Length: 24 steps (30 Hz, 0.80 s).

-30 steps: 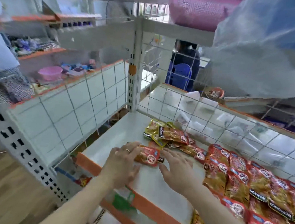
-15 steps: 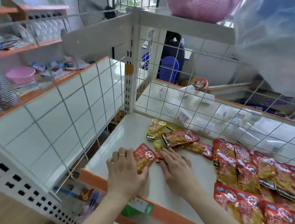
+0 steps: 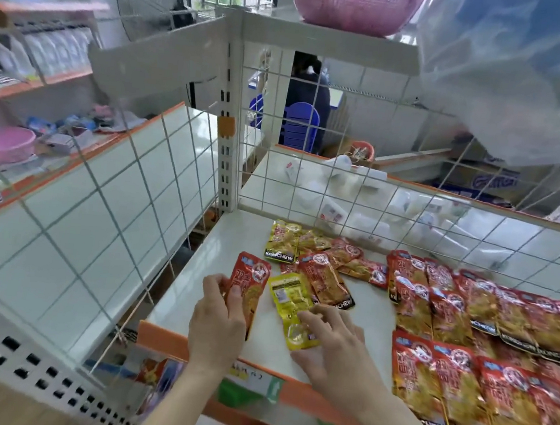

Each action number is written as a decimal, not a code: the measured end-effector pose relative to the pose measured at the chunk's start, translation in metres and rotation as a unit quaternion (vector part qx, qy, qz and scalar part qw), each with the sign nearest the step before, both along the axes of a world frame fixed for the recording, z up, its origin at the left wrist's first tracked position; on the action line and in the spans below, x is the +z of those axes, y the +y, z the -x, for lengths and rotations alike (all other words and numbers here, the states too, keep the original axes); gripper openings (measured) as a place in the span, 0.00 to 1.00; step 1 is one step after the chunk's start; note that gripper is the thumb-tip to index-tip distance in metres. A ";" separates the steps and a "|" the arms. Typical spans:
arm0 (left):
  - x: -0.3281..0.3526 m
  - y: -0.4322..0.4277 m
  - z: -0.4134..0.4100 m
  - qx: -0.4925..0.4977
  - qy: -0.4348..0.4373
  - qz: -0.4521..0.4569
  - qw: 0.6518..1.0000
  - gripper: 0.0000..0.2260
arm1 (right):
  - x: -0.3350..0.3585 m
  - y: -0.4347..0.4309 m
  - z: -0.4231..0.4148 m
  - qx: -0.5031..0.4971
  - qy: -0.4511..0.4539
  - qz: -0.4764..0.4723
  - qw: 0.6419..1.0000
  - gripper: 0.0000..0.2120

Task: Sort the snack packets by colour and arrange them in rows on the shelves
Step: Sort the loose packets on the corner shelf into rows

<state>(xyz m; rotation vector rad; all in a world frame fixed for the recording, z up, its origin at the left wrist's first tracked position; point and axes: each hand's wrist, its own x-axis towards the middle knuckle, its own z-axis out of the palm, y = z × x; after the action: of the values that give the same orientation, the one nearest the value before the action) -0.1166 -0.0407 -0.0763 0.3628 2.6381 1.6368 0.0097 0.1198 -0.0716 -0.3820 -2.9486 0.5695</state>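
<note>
While the left hand (image 3: 218,322) grips a red packet (image 3: 251,291) by its left edge, thumb laid across the printed front and fingers curled behind, the right hand (image 3: 333,347) reaches to a yellow packet (image 3: 291,301) just beside it. That packet lies back side up on the white shelf (image 3: 199,273), touching the red one's right edge. The right fingers (image 3: 318,317) lie spread and nearly straight on its lower end; whether the thumb pinches it from beneath I cannot tell. Behind both sits a loose pile (image 3: 328,267) of red and yellow packets, overlapping at odd angles. To the right, well apart from the hands, red packets stand in tidy overlapping rows (image 3: 466,316) running to the shelf's front lip. A wire grid (image 3: 307,194) walls the back, and a pink basket (image 3: 357,5) sits on the shelf above.
</note>
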 end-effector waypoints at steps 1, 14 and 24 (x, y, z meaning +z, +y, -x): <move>0.000 -0.001 0.000 0.003 -0.005 -0.006 1.000 0.03 | 0.000 0.000 0.001 0.000 -0.013 0.008 1.000 0.28; 0.007 -0.003 -0.002 -0.015 -0.020 -0.040 0.999 0.02 | 0.022 0.001 0.018 0.063 -0.051 0.134 0.988 0.27; 0.011 -0.004 0.001 0.012 -0.055 -0.090 0.994 0.04 | 0.006 0.015 0.042 0.177 -0.023 -0.099 0.979 0.30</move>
<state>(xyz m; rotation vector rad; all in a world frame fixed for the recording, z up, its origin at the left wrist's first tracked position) -0.1177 -0.0444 -0.0655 0.2367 2.4347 1.8502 -0.0323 0.1349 -0.0659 0.1545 -3.0988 0.2956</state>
